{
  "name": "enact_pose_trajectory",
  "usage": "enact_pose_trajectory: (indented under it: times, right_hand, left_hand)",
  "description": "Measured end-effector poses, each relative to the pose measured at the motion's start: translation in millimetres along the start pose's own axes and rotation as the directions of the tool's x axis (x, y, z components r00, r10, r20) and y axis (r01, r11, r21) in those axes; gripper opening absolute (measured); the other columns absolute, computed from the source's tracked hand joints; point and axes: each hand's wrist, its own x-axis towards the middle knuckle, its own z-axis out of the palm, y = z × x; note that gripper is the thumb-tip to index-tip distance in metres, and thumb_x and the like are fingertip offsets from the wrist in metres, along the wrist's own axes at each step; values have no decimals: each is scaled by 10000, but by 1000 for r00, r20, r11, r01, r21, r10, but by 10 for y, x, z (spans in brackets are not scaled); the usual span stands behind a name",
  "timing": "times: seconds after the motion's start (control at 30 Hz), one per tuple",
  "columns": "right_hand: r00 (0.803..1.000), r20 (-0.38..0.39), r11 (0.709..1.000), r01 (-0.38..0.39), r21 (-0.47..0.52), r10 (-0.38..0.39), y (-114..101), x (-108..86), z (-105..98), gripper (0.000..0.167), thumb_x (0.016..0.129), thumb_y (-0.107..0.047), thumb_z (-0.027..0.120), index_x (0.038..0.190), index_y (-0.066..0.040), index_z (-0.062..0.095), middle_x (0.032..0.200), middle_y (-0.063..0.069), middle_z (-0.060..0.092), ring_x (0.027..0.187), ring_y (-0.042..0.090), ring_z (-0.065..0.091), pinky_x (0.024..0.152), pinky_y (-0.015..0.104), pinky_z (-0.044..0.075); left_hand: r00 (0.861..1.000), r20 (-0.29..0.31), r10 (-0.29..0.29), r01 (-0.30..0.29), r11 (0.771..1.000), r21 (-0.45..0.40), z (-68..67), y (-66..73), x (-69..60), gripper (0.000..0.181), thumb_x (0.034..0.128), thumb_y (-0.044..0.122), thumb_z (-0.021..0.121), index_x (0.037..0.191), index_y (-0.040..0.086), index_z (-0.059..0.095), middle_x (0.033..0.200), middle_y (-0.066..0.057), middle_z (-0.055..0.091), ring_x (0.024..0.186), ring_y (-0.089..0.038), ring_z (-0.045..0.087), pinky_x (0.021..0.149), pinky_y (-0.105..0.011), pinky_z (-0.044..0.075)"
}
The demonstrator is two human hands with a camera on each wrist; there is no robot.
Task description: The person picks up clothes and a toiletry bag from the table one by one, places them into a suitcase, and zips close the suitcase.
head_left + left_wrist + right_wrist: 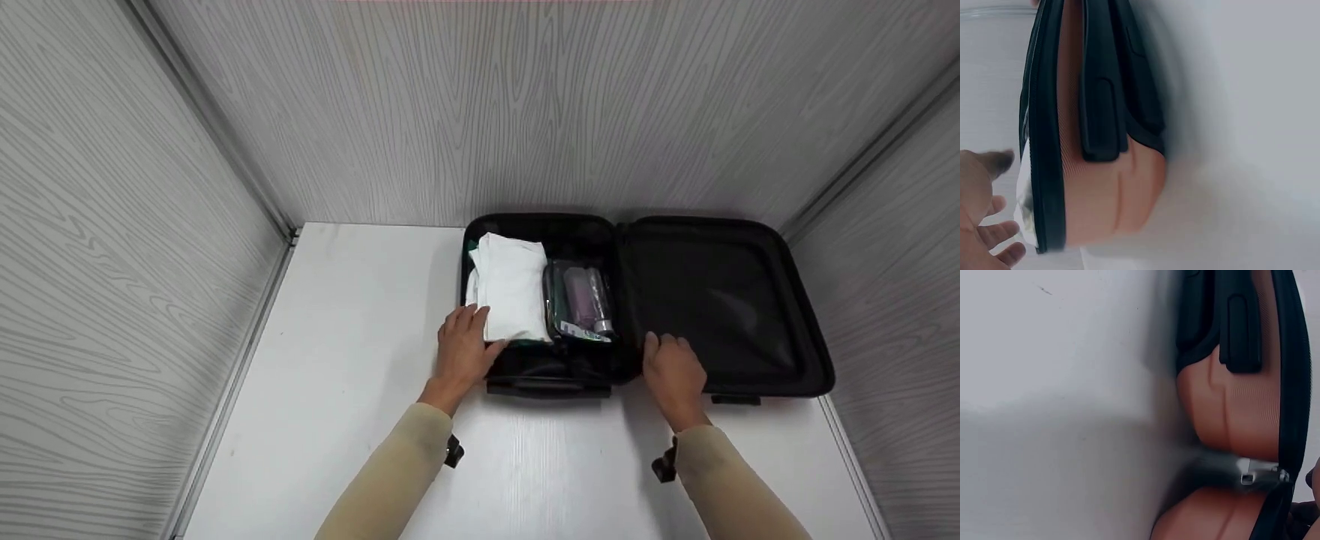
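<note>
An opened suitcase (547, 367) lies flat, with black lining and an orange outer shell (1106, 197) in the wrist views. Folded white cloth (515, 289) fills the left of its packed half. Beside it sits a clear pouch (555, 300) with a purple item and a silver-capped bottle inside. My left hand (463, 351) is at the packed half's near left corner, fingers spread by the cloth's edge. At the near rim where the two halves meet is my right hand (675, 375); its fingertips are partly hidden at the zipped edge (1294, 410).
The suitcase's other half (712, 300) lies opened out to the right, its dark lining showing. A white tabletop (337, 360) extends left and in front. Grey wood-grain panels (480, 112) stand behind and on both sides. Black wrist devices (454, 451) are on both wrists.
</note>
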Motion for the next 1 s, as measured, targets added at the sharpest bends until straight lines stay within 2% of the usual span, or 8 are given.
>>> enact_pose_trajectory:
  times: [0.1, 0.23, 0.4, 0.5, 0.63, 0.83, 0.9, 1.0]
  right_hand:
    - [1000, -15, 1000, -20, 20, 20, 107, -40, -88, 573, 1147, -403, 366, 1010, 68, 663, 1002, 288, 644, 920, 508, 645, 768, 679, 504]
    - [996, -9, 996, -83, 18, 83, 282, -101, -218, 596, 1148, -410, 359, 1090, 104, 656, 1023, 311, 637, 926, 528, 645, 760, 671, 502]
    - [985, -38, 986, -167, -15, 166, 442, -173, -324, 546, 1137, -361, 415, 1173, 143, 622, 1060, 359, 632, 934, 582, 641, 757, 692, 498]
    - [976, -64, 978, -209, -25, 207, 503, -229, -343, 531, 1131, -355, 430, 1188, 139, 616, 1096, 363, 637, 958, 590, 640, 775, 705, 495]
    - [965, -50, 966, -258, -14, 258, 595, -293, -370, 515, 1124, -364, 436, 1180, 115, 615, 1126, 353, 633, 984, 577, 633, 760, 699, 486]
    - [950, -69, 952, -302, 60, 305, 739, -354, -354, 398, 1097, -303, 489, 1114, 77, 607, 1086, 305, 600, 953, 532, 619, 713, 636, 473]
    - [939, -101, 942, -320, 98, 329, 773, -367, -318, 379, 1088, -277, 500, 1146, 91, 571, 1111, 312, 562, 950, 539, 597, 713, 634, 461]
    - [911, -152, 919, -359, 163, 383, 802, -400, -249, 449, 1081, -307, 502, 1263, 103, 483, 1212, 333, 485, 950, 542, 563, 736, 636, 451]
  left_hand:
    - [996, 89, -9, 11, 1000, -27, -16, -71, -84, 843, 952, 503, 762, 1581, 43, 440, 1625, -218, 417, 1544, -426, 314, 1247, -572, 289]
    - [981, 195, -10, 22, 998, -60, -10, -129, -192, 1009, 922, 581, 758, 1650, 46, 309, 1709, -217, 276, 1617, -424, 154, 1295, -569, 182]
    - [964, 267, -2, 8, 1000, -21, 11, -147, -250, 1140, 880, 734, 697, 1684, 78, 225, 1744, -192, 199, 1640, -386, 80, 1303, -579, 149]
    - [955, 297, -1, 0, 1000, 1, 22, -153, -268, 1218, 846, 807, 660, 1698, 85, 171, 1755, -197, 155, 1645, -374, 40, 1306, -579, 131]
    - [947, 320, -13, 5, 1000, 28, 47, -168, -270, 1260, 843, 839, 625, 1704, 79, 103, 1766, -199, 87, 1647, -367, -11, 1310, -572, 110]
    - [943, 331, -42, 19, 997, 72, 48, -181, -253, 1309, 839, 853, 607, 1696, 41, 43, 1768, -196, 46, 1646, -359, -23, 1318, -541, 105]
    - [940, 336, -52, 31, 997, 68, 45, -179, -243, 1314, 846, 841, 615, 1692, 27, 26, 1768, -197, 35, 1646, -356, -31, 1321, -525, 104]
    - [938, 339, -71, 57, 997, 50, 45, -168, -240, 1302, 864, 812, 629, 1687, 12, 14, 1767, -200, 23, 1645, -352, -41, 1324, -496, 111]
